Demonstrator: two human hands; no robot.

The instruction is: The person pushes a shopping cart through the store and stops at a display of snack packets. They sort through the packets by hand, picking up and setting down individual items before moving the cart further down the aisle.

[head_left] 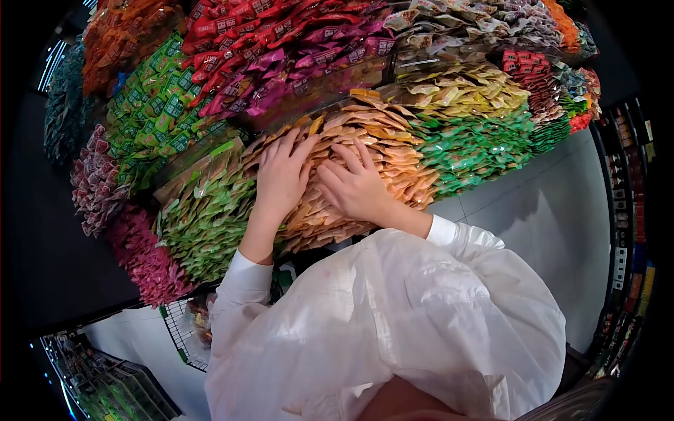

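Note:
My left hand [283,172] lies on a dense bank of small orange snack packets [393,151], near its left edge, fingers stretched forward. Beside it, my right hand [352,184] rests on the same packets with its fingers spread and a little bent. Neither hand visibly grips a packet; the undersides of both are hidden. Left of my left hand stand light green packets [210,210] in tight rows. To the right of the orange ones are dark green packets [477,151], with yellow packets [463,91] behind them.
Clear dividers [319,95] separate the front packets from red packets [239,24], purple packets [270,77] and bright green packets [158,98] behind. A wire shopping cart [184,333] stands at lower left. Stocked shelves [625,210] line the right across the tiled floor [554,203].

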